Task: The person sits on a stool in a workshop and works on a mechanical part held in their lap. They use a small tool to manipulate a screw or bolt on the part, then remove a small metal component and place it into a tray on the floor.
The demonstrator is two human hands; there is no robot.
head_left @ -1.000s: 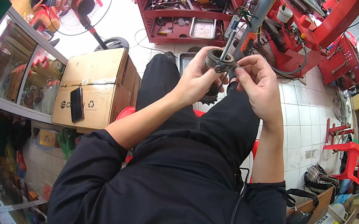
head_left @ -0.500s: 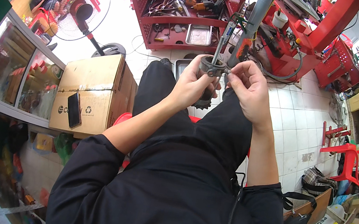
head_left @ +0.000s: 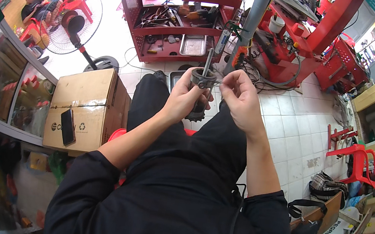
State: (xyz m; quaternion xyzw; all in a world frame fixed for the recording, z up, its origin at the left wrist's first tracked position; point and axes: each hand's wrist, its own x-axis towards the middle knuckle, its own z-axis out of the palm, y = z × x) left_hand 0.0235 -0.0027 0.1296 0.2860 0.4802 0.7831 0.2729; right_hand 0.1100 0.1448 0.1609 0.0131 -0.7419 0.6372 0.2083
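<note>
Metal part (head_left: pixel 203 81), one only, is held roughly upright above the seated person's knees, its ring-shaped end up and its toothed end down. Going from the left, one glass-fronted cabinet (head_left: pixel 34 104) shows two panes. Past it, one other person (head_left: pixel 30 9) sits near one black standing fan (head_left: pixel 72 24). One cardboard box (head_left: pixel 93 112) comes next, with one dark phone (head_left: pixel 68 127) lying on it.

One left hand (head_left: pixel 182 98) has its fingers wrapped around the metal part, clamped on it below the ring. One metal rod (head_left: pixel 209 61) rises from the ring's opening. Beyond the hands is one red tool trolley (head_left: pixel 171 60) with three levels; one metal tray (head_left: pixel 193 45) lies on the lowest.

One right hand (head_left: pixel 241 98) is just beside the ring's right side, thumb and forefinger drawn close together; I cannot tell whether anything small is pinched between them. One grey post (head_left: pixel 257 16) stands behind it, with one white bucket (head_left: pixel 275 24) farther right. At the far right are one red plastic stool (head_left: pixel 360 157) and, near it on the floor, one checked bag (head_left: pixel 325 185).
</note>
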